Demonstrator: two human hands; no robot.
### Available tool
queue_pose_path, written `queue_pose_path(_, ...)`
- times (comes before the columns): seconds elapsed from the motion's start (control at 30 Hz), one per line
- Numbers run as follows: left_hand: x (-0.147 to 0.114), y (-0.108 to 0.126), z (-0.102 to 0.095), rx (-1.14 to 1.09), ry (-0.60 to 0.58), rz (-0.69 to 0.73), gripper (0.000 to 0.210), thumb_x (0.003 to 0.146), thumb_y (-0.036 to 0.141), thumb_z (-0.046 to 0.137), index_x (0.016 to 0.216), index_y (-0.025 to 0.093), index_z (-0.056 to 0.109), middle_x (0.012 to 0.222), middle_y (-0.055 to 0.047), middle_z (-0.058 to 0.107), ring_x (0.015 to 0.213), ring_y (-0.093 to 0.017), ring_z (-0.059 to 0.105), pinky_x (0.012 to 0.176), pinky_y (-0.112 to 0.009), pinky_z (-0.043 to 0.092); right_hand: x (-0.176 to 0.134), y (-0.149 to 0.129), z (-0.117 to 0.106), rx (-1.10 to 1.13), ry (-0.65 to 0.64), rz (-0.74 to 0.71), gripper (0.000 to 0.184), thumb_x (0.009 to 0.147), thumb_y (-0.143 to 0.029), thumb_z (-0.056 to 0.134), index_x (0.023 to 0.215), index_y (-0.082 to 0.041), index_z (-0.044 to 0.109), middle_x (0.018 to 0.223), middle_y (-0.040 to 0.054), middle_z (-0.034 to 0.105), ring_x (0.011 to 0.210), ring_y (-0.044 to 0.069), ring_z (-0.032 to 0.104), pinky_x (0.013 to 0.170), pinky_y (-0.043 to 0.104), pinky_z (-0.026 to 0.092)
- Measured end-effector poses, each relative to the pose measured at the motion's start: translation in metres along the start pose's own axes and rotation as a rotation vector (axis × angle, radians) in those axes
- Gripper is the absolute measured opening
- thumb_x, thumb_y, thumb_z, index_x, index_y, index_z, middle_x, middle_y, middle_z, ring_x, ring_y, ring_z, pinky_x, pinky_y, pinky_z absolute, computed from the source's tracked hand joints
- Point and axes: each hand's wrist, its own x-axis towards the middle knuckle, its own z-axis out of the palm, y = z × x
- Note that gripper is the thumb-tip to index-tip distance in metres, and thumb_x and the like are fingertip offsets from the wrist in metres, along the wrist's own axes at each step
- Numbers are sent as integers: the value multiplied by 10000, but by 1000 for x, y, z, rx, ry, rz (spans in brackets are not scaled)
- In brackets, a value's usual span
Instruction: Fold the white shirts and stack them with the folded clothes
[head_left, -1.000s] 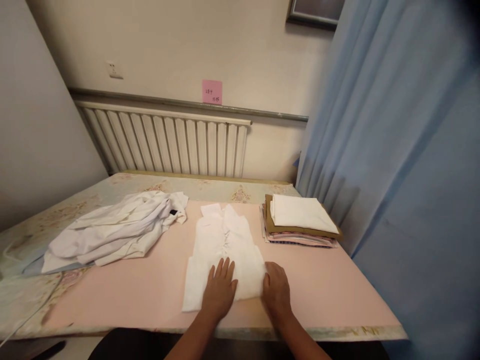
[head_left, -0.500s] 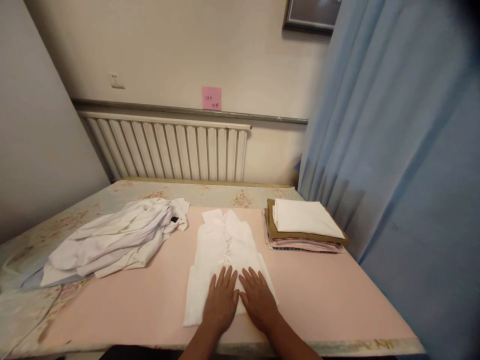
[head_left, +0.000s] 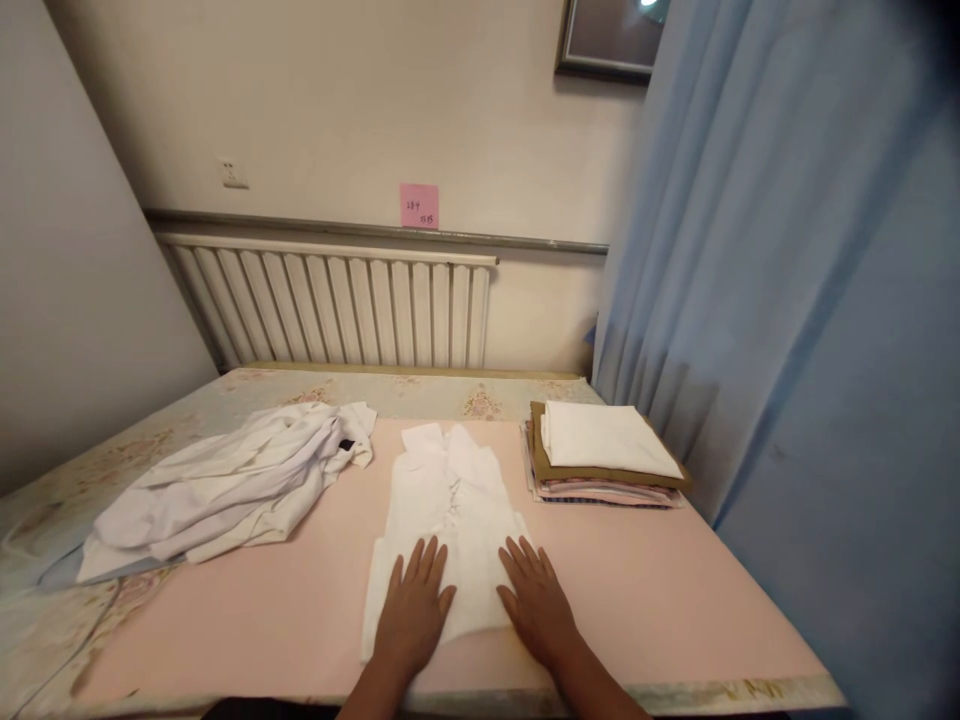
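A white shirt (head_left: 457,500), folded narrow with its collar at the far end, lies flat on a pink mat (head_left: 645,600). Gathered wrinkles run down its middle. My left hand (head_left: 412,610) rests palm down on the shirt's near left part, fingers stretched out. On the near right edge of the shirt lies my right hand (head_left: 538,605), also flat with its fingers spread. Neither hand grips the cloth.
Left of the shirt is a loose heap of white garments (head_left: 240,490). A stack of folded clothes (head_left: 611,440), white on top of brown, stands to the right. Beyond the flowered tablecloth (head_left: 435,395) is a radiator (head_left: 337,305); a blue curtain (head_left: 750,250) hangs at the right.
My hands have slid apart over the shirt, the left one to the left and the right one to the right. The view has shifted slightly.
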Motion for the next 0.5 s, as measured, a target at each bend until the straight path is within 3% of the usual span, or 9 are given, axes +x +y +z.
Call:
queue_pose_path(0.2, -14, -21, -3, 26, -3, -49, 520, 952, 424, 328, 1441, 248, 359, 1525, -31, 327, 1407, -279, 272, 1087, -512, 309, -4, 4, 7, 0, 51, -13, 485, 948, -321, 424, 1425, -243, 386, 1488, 40, 372, 1394, 271, 288, 1116, 505, 285)
queue_pose_path(0.4, -27, -28, -7, 36, 31, 46, 525, 952, 427, 357, 1454, 278, 319, 1512, -16, 355, 1398, -258, 296, 1092, -474, 332, -8, 4, 1, 45, 128, -49, 481, 934, -343, 465, 1395, -213, 425, 1480, 84, 385, 1401, 285, 267, 1112, 548, 282)
queue_pose_path(0.5, -37, -33, -13, 45, 29, 134, 558, 943, 450, 386, 1464, 277, 290, 1516, -25, 346, 1392, -252, 312, 1088, -455, 355, -13, 3, -10, 101, 130, -165, 537, 889, -351, 534, 1390, -188, 429, 1494, 111, 355, 1417, 293, 216, 1129, 574, 234)
